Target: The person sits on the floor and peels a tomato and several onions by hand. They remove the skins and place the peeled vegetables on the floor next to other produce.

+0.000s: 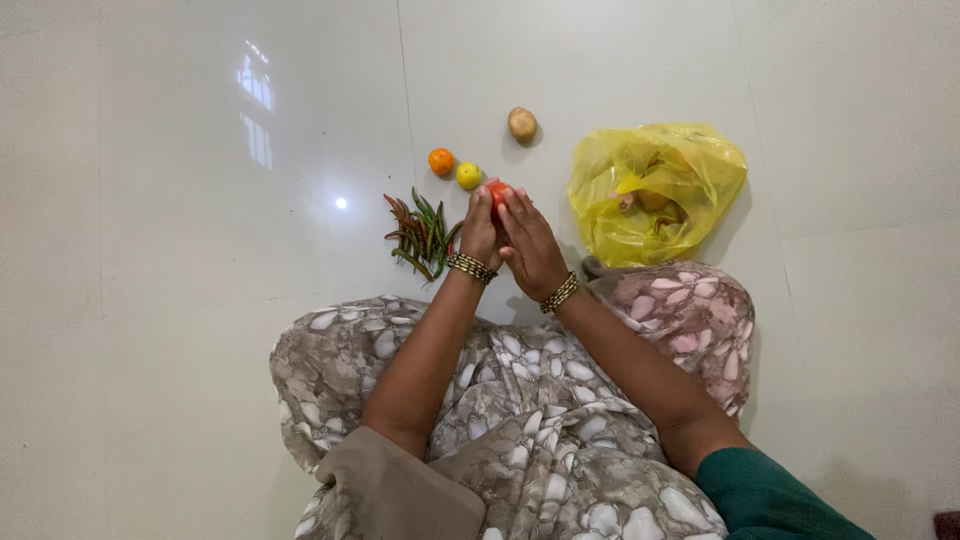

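I hold the red tomato (498,191) pinched between my left hand (480,232) and right hand (530,245), both closed around it, above the floor just right of the chillies (422,235) and below the lemon (469,175).

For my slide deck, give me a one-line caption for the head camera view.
Both hands, left hand and right hand, hold a red tomato above chillies.

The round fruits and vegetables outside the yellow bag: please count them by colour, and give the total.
Red, held between left hand and right hand: 1, the red tomato
Orange: 1, the orange fruit
Yellow: 1, the yellow fruit
Brown: 1, the potato
Total: 4
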